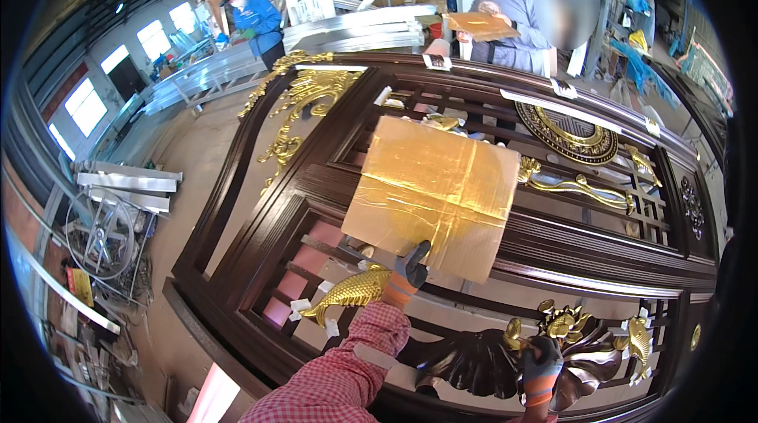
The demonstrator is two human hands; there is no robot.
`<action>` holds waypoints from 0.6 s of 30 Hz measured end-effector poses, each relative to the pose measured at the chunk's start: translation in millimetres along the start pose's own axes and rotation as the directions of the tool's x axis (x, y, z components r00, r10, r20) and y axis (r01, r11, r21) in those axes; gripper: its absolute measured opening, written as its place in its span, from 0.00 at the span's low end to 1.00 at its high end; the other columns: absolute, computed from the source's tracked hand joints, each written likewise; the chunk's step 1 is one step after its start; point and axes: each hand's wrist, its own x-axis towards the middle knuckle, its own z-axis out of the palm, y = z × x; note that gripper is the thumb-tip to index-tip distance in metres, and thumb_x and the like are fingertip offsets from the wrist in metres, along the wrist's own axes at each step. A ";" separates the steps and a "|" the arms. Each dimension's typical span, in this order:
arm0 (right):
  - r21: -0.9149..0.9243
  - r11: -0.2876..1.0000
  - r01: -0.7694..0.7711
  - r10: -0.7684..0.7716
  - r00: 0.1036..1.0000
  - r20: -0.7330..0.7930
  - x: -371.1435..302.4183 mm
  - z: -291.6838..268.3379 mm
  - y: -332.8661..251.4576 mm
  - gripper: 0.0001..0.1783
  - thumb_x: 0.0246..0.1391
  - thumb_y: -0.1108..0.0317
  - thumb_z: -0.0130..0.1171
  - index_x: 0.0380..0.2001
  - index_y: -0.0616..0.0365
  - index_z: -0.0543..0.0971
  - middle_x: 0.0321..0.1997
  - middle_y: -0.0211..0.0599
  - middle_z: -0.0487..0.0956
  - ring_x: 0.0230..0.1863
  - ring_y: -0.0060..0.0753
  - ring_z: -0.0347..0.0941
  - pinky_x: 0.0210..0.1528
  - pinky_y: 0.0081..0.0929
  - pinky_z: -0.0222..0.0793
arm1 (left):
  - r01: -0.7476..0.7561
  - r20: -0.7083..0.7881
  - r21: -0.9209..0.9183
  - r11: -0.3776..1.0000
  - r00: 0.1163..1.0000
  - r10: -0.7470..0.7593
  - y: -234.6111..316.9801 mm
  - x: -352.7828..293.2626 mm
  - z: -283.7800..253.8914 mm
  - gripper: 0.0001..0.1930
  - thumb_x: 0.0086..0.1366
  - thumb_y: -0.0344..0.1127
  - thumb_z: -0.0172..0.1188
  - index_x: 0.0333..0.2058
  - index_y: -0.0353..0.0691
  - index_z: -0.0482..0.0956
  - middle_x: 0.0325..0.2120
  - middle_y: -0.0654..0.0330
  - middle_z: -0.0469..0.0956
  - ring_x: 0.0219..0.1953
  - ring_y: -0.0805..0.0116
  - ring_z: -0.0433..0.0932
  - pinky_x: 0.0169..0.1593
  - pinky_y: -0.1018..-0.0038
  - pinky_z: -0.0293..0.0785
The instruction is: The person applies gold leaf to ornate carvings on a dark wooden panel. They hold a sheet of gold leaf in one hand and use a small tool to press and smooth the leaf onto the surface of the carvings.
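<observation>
My left hand (407,274), in a grey and orange glove, grips the lower edge of a cardboard sheet (430,194) smeared with gold paint. The sheet is held above a dark brown carved metal panel (584,244) and hides part of its lattice. Beside my left wrist lies a gold fish ornament (351,293). My right hand (541,368), gloved alike, is closed next to a gold lotus flower (565,323) and a small gold bud (514,334). Whatever its fingers hold is hidden. A dark, ribbed lotus leaf (474,361) spreads to its left, and another gold fish (639,344) is on its right.
Across the panel a person in grey (509,20) holds another gold-stained board (480,26). A person in blue (257,20) stands farther back on the left, near stacked metal profiles (355,32). A spoked wheel (101,233) and scrap metal lie on the left floor.
</observation>
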 end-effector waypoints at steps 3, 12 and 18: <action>0.345 0.931 -0.119 0.125 0.992 0.005 -9.3 -23.5 -21.2 0.11 0.54 0.65 0.60 0.35 0.63 0.79 0.32 0.38 0.78 0.32 0.31 0.72 0.37 0.29 0.69 | -0.034 -0.014 0.009 0.999 0.999 0.034 26.4 -11.1 -15.2 0.27 0.47 0.19 0.51 0.49 0.41 0.80 0.45 0.44 0.79 0.51 0.42 0.75 0.57 0.55 0.68; 0.640 0.690 -0.337 0.212 0.940 0.266 -51.6 -81.0 -80.6 0.22 0.64 0.52 0.52 0.43 0.63 0.77 0.33 0.34 0.78 0.34 0.24 0.71 0.32 0.27 0.68 | -0.005 0.031 -0.151 0.988 0.999 0.010 118.9 -97.5 -118.3 0.23 0.54 0.21 0.53 0.51 0.38 0.77 0.47 0.47 0.78 0.53 0.45 0.74 0.58 0.57 0.67; 0.724 0.621 -0.300 0.053 0.938 0.343 -93.0 -107.8 -126.5 0.16 0.57 0.63 0.55 0.45 0.60 0.77 0.34 0.29 0.77 0.28 0.19 0.69 0.27 0.16 0.66 | 0.122 0.065 -0.159 0.980 0.991 -0.113 142.4 -163.6 -198.0 0.19 0.60 0.25 0.62 0.51 0.37 0.76 0.44 0.48 0.79 0.48 0.49 0.79 0.51 0.61 0.74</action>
